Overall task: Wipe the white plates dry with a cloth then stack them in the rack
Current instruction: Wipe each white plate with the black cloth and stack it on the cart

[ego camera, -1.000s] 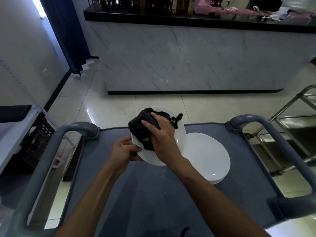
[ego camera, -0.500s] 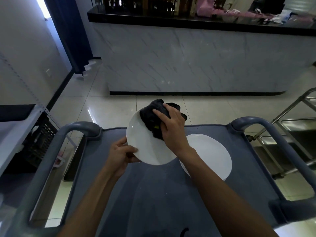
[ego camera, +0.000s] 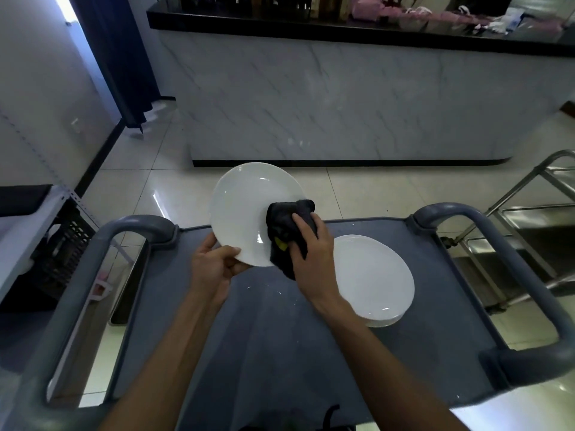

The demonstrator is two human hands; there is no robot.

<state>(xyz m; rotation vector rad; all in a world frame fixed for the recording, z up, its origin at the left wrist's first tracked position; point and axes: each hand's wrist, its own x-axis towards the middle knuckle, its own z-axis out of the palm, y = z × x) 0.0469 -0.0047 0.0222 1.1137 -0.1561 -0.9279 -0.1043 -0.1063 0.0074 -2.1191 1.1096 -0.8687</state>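
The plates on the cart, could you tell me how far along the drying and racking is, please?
Done: nothing shows as racked; no rack with plates is in view. In hand: the left hand grips one plate by its lower rim, tilted up, while the right hand presses a dark cloth on its right side. Left: a stack of plates lies on the cart, then all go to the rack.

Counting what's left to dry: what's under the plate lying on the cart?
Under the flat plate at least one more plate rim shows. How many lie beneath is hidden.
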